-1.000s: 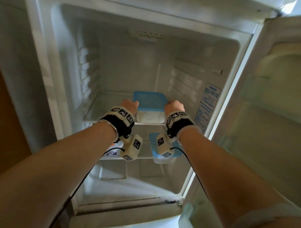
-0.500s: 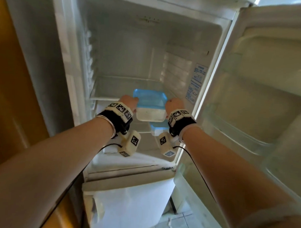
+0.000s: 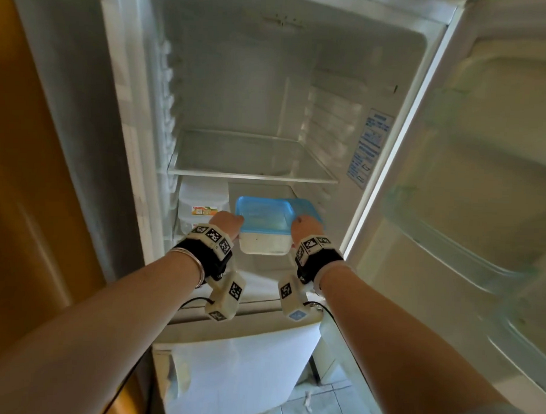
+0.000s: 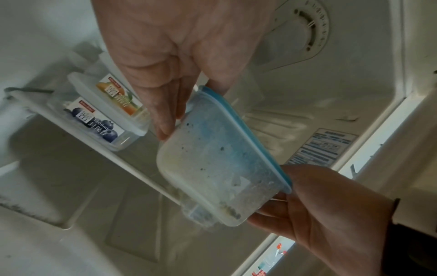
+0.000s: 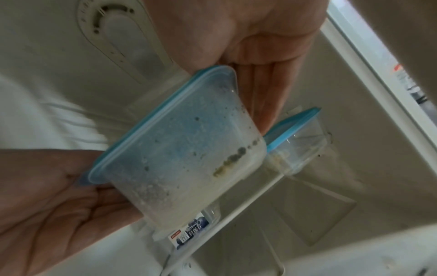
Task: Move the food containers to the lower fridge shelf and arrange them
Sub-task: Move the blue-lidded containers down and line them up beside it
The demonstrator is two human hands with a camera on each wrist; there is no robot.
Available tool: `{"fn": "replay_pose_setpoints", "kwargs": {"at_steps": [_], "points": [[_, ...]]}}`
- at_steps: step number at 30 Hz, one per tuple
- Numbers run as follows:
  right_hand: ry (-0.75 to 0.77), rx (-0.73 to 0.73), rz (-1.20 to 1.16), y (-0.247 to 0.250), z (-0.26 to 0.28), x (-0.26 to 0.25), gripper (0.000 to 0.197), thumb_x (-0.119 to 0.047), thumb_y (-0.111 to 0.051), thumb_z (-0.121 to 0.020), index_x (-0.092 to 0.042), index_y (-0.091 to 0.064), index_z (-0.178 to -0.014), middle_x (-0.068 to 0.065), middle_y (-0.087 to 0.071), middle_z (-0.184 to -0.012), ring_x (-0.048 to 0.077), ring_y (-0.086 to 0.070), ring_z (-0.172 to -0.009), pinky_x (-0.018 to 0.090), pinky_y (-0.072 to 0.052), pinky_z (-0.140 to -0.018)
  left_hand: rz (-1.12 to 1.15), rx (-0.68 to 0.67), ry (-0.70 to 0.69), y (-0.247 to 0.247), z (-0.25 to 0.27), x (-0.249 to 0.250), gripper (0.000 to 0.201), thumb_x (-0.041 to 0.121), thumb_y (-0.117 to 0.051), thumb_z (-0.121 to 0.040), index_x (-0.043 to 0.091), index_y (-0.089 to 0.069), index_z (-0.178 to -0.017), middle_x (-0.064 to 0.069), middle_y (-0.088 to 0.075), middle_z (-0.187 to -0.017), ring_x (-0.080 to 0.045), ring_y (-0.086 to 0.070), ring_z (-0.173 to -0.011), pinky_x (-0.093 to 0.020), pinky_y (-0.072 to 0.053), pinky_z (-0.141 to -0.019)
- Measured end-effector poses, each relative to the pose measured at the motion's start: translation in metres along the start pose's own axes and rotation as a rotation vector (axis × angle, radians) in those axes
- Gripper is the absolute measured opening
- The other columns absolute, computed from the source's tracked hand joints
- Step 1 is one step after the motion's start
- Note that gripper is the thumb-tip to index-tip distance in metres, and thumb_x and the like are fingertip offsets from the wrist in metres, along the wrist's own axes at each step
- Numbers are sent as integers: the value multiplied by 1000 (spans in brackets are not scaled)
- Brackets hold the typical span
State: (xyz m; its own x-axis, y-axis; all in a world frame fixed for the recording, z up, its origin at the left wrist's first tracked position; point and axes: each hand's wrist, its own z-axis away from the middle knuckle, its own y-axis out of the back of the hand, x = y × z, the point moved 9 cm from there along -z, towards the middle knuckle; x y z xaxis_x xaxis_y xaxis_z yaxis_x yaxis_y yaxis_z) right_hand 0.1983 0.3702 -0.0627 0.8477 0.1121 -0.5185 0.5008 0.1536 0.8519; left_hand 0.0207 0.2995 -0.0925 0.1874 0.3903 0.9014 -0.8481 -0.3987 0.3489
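Observation:
Both hands hold a clear food container with a blue lid by its two sides, just under the upper shelf. My left hand grips its left side, fingers along the wall and thumb on the lid. On the opposite side my right hand holds it the same way, fingers flat on the wall. The container hangs above the front edge of the lower shelf. A second blue-lidded container sits on that shelf behind, to the right.
Two stacked white-lidded containers with fruit labels stand at the left of the lower shelf. Nothing stands on the upper shelf. The fridge door hangs open on the right. A thermostat dial is on the ceiling of the compartment.
The blue-lidded container has come off the upper shelf, out and down to the level of the lower shelf, with both hands still holding it.

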Motion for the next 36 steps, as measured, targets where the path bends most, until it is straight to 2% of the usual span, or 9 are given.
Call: {"fn": "replay_pose_setpoints", "kwargs": {"at_steps": [4,9,11,15,18,21,26,29,36], "points": [[0,-39,-3,-23,-28,2,38,-14,-30,-99,5,-57,-118,22,-63,-122,32,-58,-116,34,-45,-94,-61,0,38,-3,-25,-13,42,14,-40,-96,-15,-49,-126,-31,-52,-133,-41,-51,-124,-47,-44,-104],[10,-90,-28,-42,-56,0,40,-17,-28,-101,4,-50,-127,22,-54,-132,33,-51,-123,32,-40,-98,-37,87,88,-2,-54,-23,36,13,-44,-96,-7,-51,-125,-22,-57,-128,-34,-56,-120,-36,-45,-99],[16,-103,-34,-48,-67,0,40,-19,-29,-101,2,-48,-129,22,-53,-132,32,-50,-122,31,-40,-97,-281,138,3,-3,-58,-19,32,11,-45,-95,-4,-51,-123,-18,-58,-128,-30,-56,-120,-33,-45,-99],[24,-69,-74,-52,-83,2,40,-23,-36,-99,-4,-47,-132,18,-56,-130,31,-53,-119,30,-43,-94,-279,144,-1,-9,-78,-18,31,9,-42,-96,-5,-51,-123,-17,-58,-128,-29,-56,-119,-32,-44,-99],[57,-73,-62,-54,-91,-1,45,-27,-37,-99,-8,-40,-140,17,-49,-137,31,-48,-126,34,-40,-100,-68,137,35,-14,-84,-24,36,15,-36,-97,-10,-58,-113,-26,-63,-117,-34,-60,-99,-40,-46,-92],[78,-90,-72,-56,-93,-3,53,-36,-40,-98,-11,-36,-144,15,-43,-142,30,-44,-129,34,-37,-104,-144,170,16,-14,-94,-25,42,18,-33,-97,-11,-61,-107,-31,-65,-111,-28,-53,-82,-39,-48,-87],[144,-167,-66,-57,-90,-6,69,-49,-54,-89,-15,-34,-146,7,-37,-150,24,-38,-136,33,-33,-110,-210,196,24,-15,-94,-25,42,18,-33,-99,-11,-58,-115,-30,-62,-117,-39,-60,-106,-39,-46,-88],[199,-188,-21,-58,-84,-7,75,-48,-70,-77,-20,-42,-141,3,-40,-148,21,-39,-136,33,-33,-112,-208,195,30,-18,-94,-26,41,18,-34,-99,-10,-58,-116,-29,-62,-117,-39,-60,-108,-39,-47,-89],[240,-201,141,-61,-84,-9,49,-31,-65,-86,-23,-53,-133,3,-54,-138,20,-48,-128,31,-39,-107,-208,156,47,-19,-98,-27,36,15,-39,-96,-7,-60,-116,-27,-63,-118,-37,-59,-102,-36,-45,-85]]}}
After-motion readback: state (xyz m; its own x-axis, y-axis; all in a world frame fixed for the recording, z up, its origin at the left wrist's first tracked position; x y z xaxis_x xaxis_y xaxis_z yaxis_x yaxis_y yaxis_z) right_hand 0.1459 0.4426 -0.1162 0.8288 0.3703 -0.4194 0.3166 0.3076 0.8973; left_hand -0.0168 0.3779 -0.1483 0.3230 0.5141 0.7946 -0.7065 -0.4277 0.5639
